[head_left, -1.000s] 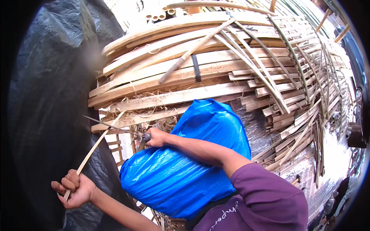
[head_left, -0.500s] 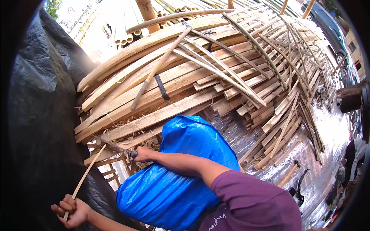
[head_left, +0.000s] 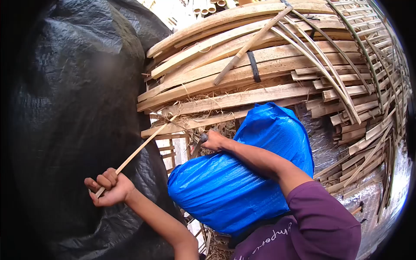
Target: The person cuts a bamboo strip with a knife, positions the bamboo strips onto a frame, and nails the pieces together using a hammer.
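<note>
My left hand [head_left: 112,187] is closed around the lower end of a thin pale bamboo strip [head_left: 141,147], which slants up to the right. In my right hand [head_left: 212,141] is the dark handle of a knife [head_left: 203,138]. The narrow blade points up and left, crossing the strip near its upper tip; whether they touch I cannot tell. A blue tarp [head_left: 242,173] covers my lap, with my right forearm passing above it. Curly shavings [head_left: 190,109] lie around the wooden bars behind the blade.
Long wooden boards [head_left: 260,93] lie stacked ahead, with a dark strap [head_left: 253,67] on them. Split bamboo slats [head_left: 346,119] are piled at the right over silvery sheeting [head_left: 323,141]. A black tarp [head_left: 82,108] hangs along my left side.
The view has turned left, so the scene sits further right. My left hand has risen, and the strip's tip has gone from just below the knife blade to across it.
</note>
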A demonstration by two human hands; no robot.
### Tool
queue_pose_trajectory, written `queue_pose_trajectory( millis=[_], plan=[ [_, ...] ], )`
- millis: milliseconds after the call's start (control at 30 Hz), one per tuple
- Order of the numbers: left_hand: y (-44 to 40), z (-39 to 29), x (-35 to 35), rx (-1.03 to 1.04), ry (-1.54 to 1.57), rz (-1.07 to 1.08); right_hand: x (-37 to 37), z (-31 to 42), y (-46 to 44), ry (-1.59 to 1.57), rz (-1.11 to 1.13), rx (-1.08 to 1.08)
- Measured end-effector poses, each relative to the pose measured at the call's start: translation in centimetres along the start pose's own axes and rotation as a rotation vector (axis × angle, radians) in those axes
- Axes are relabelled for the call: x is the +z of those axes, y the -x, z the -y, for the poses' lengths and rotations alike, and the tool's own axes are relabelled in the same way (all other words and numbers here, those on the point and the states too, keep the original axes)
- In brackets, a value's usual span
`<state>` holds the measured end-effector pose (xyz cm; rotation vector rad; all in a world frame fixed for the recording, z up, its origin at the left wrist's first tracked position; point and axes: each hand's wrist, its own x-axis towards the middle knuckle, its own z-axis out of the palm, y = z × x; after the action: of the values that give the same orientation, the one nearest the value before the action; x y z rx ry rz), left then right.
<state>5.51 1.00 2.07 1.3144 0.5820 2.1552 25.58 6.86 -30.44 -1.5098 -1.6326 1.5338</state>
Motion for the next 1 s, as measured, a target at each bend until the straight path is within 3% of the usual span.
queue_pose_trajectory(
  millis=[67, 200, 367, 433, 533, 700, 800, 900, 1000],
  plan=[
    [-0.7, -0.9, -0.1, 0.005, -0.009, 0.016, 0.3, 0.2, 0.7, -0.138, -0.042, 0.047],
    [-0.6, -1.0, -0.8, 0.0, 0.008, 0.065, -0.6, 1.7, 2.3, -0.053, -0.009, 0.093],
    [0.0, -0.8, -1.1, 0.016, -0.031, -0.046, -0.4, 2.2, 3.1, -0.054, 0.059, -0.248],
    [0.1, -0.8, -1.0, 0.005, -0.039, -0.052, -0.1, 1.2, 2.4, -0.008, 0.081, -0.218],
    [-0.3, -0.8, -1.7, -0.001, 0.007, 0.004, 0.3, 0.1, -0.1, -0.039, -0.093, 0.112],
    [-0.8, -1.2, -1.2, -0.011, 0.043, -0.006, 0.2, 0.0, 1.0, -0.005, -0.104, 0.034],
    [-1.1, -1.2, -2.0, 0.007, 0.023, -0.153, -0.1, 1.0, 2.7, 0.04, -0.057, -0.091],
    [-2.0, -1.7, -2.4, 0.002, 0.049, -0.204, -0.2, 3.0, 2.2, 0.042, -0.161, 0.17],
    [-2.3, -2.1, -3.9, -0.038, 0.028, -0.263, -0.3, 2.6, 4.0, 0.097, -0.198, 0.111]
  ],
)
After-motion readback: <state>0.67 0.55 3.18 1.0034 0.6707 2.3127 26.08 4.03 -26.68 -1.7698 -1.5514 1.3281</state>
